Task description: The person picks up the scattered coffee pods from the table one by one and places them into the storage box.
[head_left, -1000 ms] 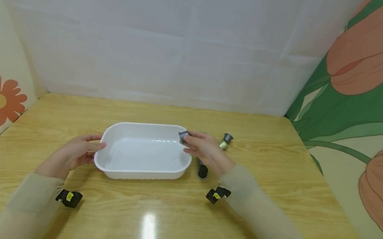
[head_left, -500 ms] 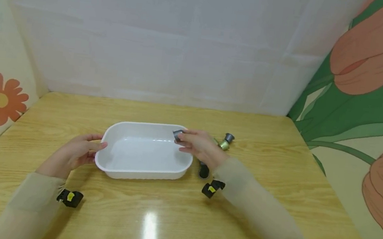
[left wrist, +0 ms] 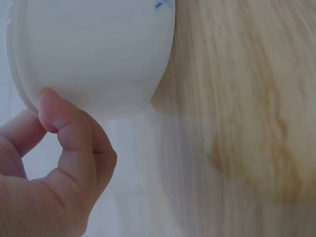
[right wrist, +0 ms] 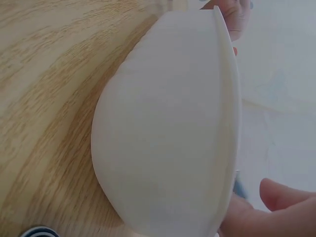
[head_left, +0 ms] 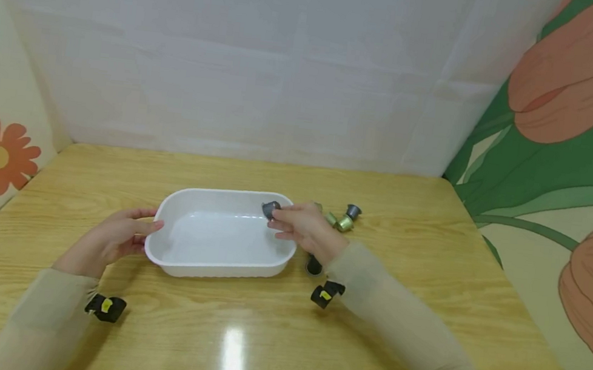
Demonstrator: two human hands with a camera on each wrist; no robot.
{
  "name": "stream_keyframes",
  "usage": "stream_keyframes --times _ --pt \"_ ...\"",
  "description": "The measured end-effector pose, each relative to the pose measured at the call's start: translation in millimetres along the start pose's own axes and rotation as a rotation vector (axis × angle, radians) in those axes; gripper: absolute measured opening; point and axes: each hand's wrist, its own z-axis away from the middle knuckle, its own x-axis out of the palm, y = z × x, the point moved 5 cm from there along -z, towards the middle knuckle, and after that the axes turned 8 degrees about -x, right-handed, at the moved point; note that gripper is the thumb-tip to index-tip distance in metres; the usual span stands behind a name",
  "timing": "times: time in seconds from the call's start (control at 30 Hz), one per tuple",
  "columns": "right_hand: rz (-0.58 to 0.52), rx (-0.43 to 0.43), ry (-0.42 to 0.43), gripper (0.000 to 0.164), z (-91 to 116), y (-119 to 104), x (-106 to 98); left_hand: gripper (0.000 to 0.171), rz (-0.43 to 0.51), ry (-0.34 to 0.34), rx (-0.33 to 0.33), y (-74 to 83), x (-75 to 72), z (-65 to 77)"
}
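Note:
My left hand [head_left: 123, 235] grips the left end of a white oblong tray [head_left: 220, 275], thumb over the rim and fingers underneath. The left wrist view shows the pinch on its wall [left wrist: 98, 59]. In the head view my right hand [head_left: 307, 226] reaches over the tray's right end, a dark grey coffee capsule [head_left: 270, 209] tilted at its fingertips. Most of this capsule [right wrist: 240, 185] is hidden behind the rim in the right wrist view.
Right of the tray lie green-gold coffee capsules [head_left: 345, 224] and a grey capsule [head_left: 353, 211]. A dark capsule [head_left: 314, 265] lies nearer the front, partly hidden by the right hand. The wooden table [head_left: 175, 330] ends at a white cloth backdrop [head_left: 264, 83].
My right hand has moved left over the tray with the grey capsule, which has tilted over. The left hand and tray stay put. More of the green-gold capsules shows.

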Motion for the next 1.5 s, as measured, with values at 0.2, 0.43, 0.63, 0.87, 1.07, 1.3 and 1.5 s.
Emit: stream_keyframes --times 0.2,0.43,0.63,0.87,1.07,1.3,1.5 --pt "0.013 0.001 -0.018 0.039 6.2 -1.3 -3.5 0.066 -0.002 0.006 -0.009 0.4 -1.0 1.7" --pt "0.021 0.008 -0.037 0.046 18.2 -3.7 -16.1 0.066 0.000 0.009 -0.013 0.2 -1.9 3.4" --pt "0.028 -0.009 -0.025 0.046 26.1 -6.8 -30.5 0.066 0.003 0.019 -0.023 0.1 -1.9 3.2" --pt "0.031 -0.055 -0.038 0.044 34.0 -10.0 -51.7 0.067 0.004 0.021 -0.029 -1.1 -2.8 2.7" --pt "0.057 -0.091 -0.058 0.049 39.1 -8.5 -70.1 0.067 -0.001 0.025 -0.032 -1.8 -2.6 2.4" --pt "0.050 -0.111 0.017 0.051 42.7 -13.6 -92.0 0.066 -0.009 0.021 -0.020 0.1 -1.0 2.4" --pt "0.039 -0.124 0.084 0.048 46.1 -16.6 -107.0 0.067 -0.014 0.023 -0.016 1.0 -0.1 3.0"
